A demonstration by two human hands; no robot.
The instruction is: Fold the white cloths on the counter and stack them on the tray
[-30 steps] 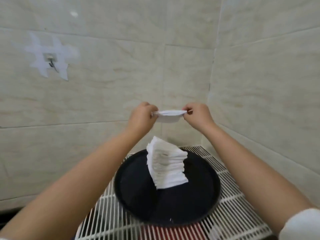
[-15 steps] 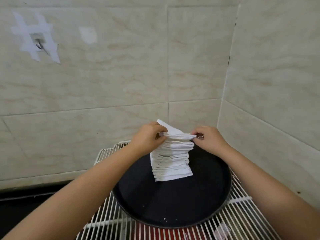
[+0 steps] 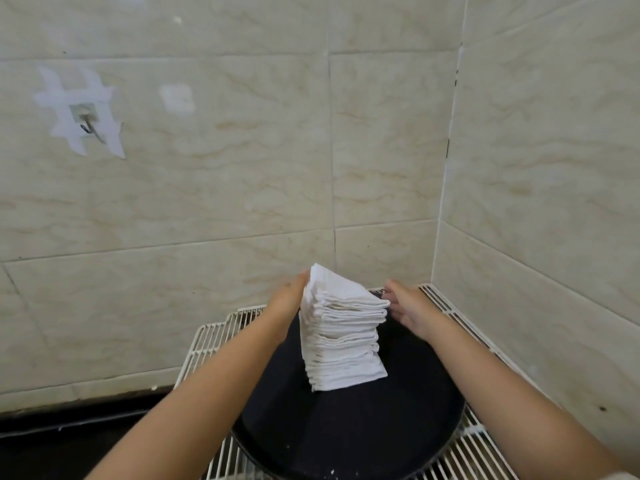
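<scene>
A tall stack of folded white cloths [image 3: 341,336] stands on a round black tray [image 3: 346,431]; the stack leans a little to the left at the top. My left hand [image 3: 289,299] lies flat against the stack's upper left side, fingers straight. My right hand [image 3: 403,304] is at the upper right corner of the stack, fingers spread, touching or just off the top cloth's edge. Neither hand grips a cloth.
The tray sits on a white wire rack [image 3: 211,337] pushed into a corner of tiled walls. A taped hook [image 3: 86,121] hangs on the left wall. A dark counter surface [image 3: 69,445] lies to the left of the rack.
The folded cloth that both hands held in the air came down onto the top of the stack. Both hands let go of it and now rest flat at the stack's sides.
</scene>
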